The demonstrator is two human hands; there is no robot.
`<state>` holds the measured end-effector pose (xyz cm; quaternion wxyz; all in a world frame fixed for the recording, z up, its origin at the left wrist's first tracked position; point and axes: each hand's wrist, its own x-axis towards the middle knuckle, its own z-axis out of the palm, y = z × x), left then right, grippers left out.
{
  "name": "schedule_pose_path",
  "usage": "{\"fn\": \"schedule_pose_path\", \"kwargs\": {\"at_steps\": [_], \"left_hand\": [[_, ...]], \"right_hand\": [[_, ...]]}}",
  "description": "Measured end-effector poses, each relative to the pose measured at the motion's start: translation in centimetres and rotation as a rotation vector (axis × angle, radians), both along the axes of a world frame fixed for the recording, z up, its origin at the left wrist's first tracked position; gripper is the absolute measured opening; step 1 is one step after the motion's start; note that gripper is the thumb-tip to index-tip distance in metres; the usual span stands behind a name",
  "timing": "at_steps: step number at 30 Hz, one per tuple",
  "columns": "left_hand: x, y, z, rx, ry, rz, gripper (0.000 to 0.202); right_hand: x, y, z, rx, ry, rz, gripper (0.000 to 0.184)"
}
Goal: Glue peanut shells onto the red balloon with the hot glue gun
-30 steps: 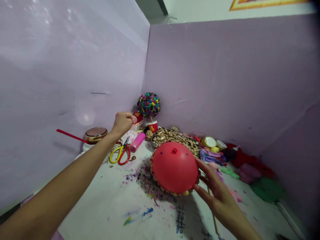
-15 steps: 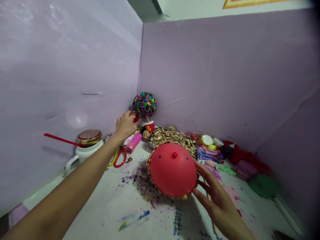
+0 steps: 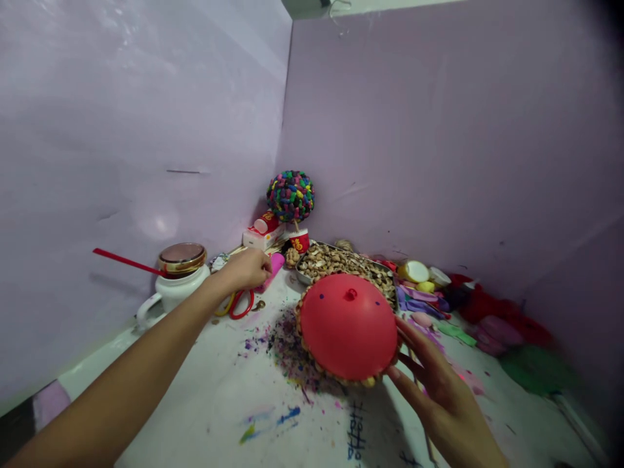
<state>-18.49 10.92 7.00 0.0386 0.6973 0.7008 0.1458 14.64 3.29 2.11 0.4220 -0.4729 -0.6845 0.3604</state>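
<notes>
- Pale purple walls point(image 3: 414, 130) rise along the left and far edges of the white table point(image 3: 214, 396) and meet at its far left corner.
- Between the left forearm and the near edge, the tabletop shows paint smears point(image 3: 291, 416) and dark writing point(image 3: 355, 429); coloured crumbs point(image 3: 287, 351) lie scattered just left of the balloon.
- A metal tray point(image 3: 304, 279) of shells point(image 3: 336, 261) stands toward the far edge, behind the balloon, which overlaps it in view.
- Along the right side lie limp balloons point(image 3: 422, 301), red cloth point(image 3: 497, 318) and a blurred green thing point(image 3: 539, 369).
- By the left edge stands a white mug point(image 3: 182, 289) under a gold-rimmed lid point(image 3: 182, 257), with a red stick point(image 3: 127, 262) beside it.
- In the far left corner, a many-coloured ball point(image 3: 291, 196) rises on a stick from a red cup point(image 3: 299, 241), just beside a white box point(image 3: 260, 238).
- The red balloon point(image 3: 348, 328), knot upward and ringed underneath with tan pieces point(image 3: 312, 365), is over the middle of the table, at the right hand's fingertips.
- The right hand point(image 3: 446, 393) reaches in from the near right, half open, fingers and thumb parted and set against the balloon's right rim, steadying it.
- The left hand point(image 3: 248, 268) reaches across from the near left corner, palm down, fingers curled, over the scissors point(image 3: 233, 305) and the near part of a pink tube point(image 3: 274, 265); whether it grips anything cannot be told.
</notes>
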Motion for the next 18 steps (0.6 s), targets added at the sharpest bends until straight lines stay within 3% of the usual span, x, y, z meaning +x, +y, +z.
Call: {"fn": "schedule_pose_path", "kwargs": {"at_steps": [3,8,11,15,18], "left_hand": [[-0.7,-0.7,-0.1,0.026,0.013,0.049,0.019],[-1.5,-0.7,0.2,0.164,0.033,0.157,0.046],[-1.5,-0.4,0.6,0.2,0.039,0.215,0.041],[-1.5,1.3,1.3,0.1,0.047,0.275,0.051],[-1.5,3.7,1.8,-0.028,0.052,0.297,0.045]], "right_hand": [[-0.2,0.0,-0.1,-0.003,-0.001,-0.018,0.051],[0.0,-0.1,-0.4,-0.034,-0.016,-0.082,0.055],[0.2,0.1,-0.4,-0.03,-0.036,-0.099,0.057],[0.3,0.3,-0.3,-0.034,-0.061,-0.102,0.055],[0.4,0.4,-0.5,-0.036,-0.073,-0.111,0.056]]}}
